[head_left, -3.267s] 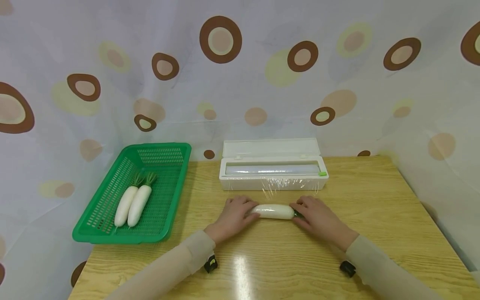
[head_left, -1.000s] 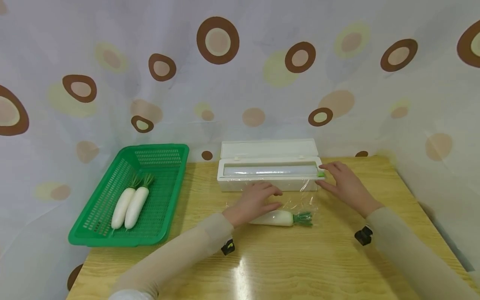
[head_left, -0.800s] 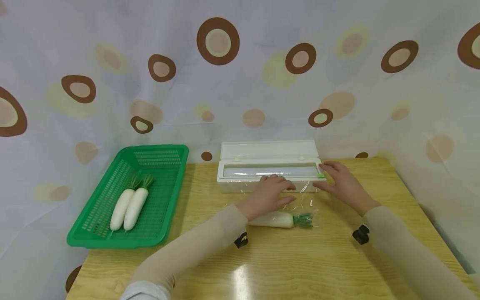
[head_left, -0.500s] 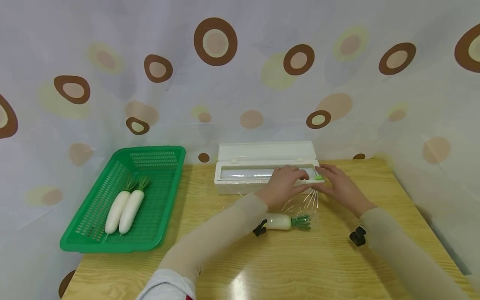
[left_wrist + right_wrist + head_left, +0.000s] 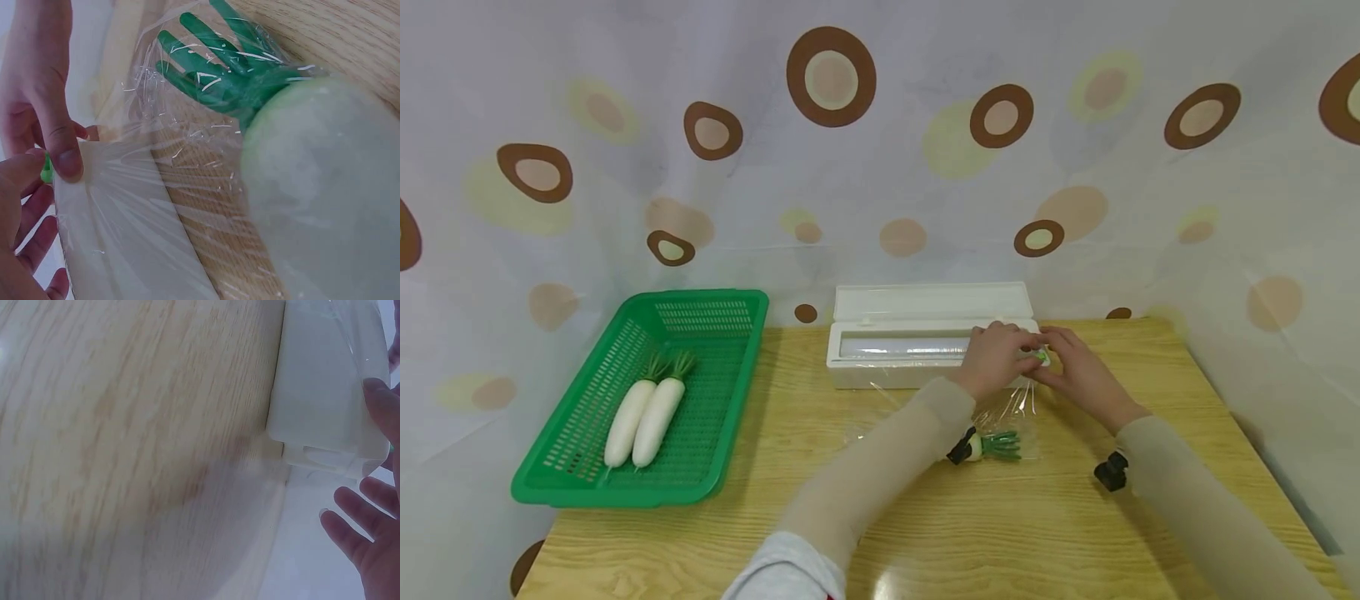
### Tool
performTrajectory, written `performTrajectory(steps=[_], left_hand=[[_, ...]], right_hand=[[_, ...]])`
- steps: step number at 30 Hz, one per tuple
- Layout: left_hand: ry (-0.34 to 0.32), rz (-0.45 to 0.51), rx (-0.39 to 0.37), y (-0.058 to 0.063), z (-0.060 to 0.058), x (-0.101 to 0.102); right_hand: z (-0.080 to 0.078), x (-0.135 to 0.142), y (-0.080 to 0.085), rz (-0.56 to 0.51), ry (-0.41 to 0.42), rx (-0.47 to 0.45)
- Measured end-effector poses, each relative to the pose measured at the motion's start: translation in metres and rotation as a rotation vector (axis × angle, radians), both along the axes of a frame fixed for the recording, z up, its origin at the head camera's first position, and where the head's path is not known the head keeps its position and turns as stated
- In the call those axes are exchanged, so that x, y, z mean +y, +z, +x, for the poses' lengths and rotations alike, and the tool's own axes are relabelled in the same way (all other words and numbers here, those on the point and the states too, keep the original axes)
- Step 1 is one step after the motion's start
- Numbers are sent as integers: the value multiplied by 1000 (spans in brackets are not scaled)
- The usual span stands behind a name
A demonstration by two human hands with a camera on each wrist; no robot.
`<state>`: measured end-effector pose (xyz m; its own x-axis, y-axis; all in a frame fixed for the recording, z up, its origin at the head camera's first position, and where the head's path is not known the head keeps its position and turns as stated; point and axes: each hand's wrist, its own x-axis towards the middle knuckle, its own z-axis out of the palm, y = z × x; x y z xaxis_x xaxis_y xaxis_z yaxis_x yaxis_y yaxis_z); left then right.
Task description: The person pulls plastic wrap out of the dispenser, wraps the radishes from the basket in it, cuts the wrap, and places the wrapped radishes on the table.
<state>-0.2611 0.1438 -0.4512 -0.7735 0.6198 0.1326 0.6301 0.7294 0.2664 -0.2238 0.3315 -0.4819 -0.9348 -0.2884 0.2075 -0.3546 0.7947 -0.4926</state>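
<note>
Head view first: both hands are brought together at the right end of the box point(image 5: 880, 379), which is set along the table's point(image 5: 925, 525) back edge. The green slider point(image 5: 1042, 357) is pinched at that corner by the left hand point(image 5: 997, 360); the right hand point(image 5: 1081, 371) is placed against the box's end. The lid point(image 5: 932, 302) is tipped back, and the roll point(image 5: 895, 347) is exposed. Film point(image 5: 1011, 407) is drawn over the box's front wall towards the table's middle, where a radish point(image 5: 975, 448) is laid just in front, its green leaves point(image 5: 1002, 445) pointed at the right edge; the rest is hidden by the left sleeve point(image 5: 887, 467). By the back left corner, two radishes point(image 5: 643, 422) are held side by side in the basket point(image 5: 745, 375).

Left wrist now: the slider is touched by a left fingertip, the other fingers bent below. The box's front edge is pressed by the right thumb through creased film. Radish and leaves are covered by film.

Right wrist: the right thumb is laid on the box's upper edge, three fingers spread loosely past its end; whether the box is gripped from behind cannot be told. A shadow is cast across the table.
</note>
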Motion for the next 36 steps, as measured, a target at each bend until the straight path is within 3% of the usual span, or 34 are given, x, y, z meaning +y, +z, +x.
performTrajectory(steps=[11, 20, 26, 36], left_hand=[[25, 3, 2, -2, -3, 1], [21, 32, -66, 2, -4, -3], [19, -11, -27, 2, -4, -5], [41, -6, -47, 3, -2, -7]], right_hand=[[4, -5, 3, 49, -32, 10], [6, -1, 2, 83, -46, 37], [7, -1, 2, 94, -51, 48], [6, 0, 4, 97, -59, 26]])
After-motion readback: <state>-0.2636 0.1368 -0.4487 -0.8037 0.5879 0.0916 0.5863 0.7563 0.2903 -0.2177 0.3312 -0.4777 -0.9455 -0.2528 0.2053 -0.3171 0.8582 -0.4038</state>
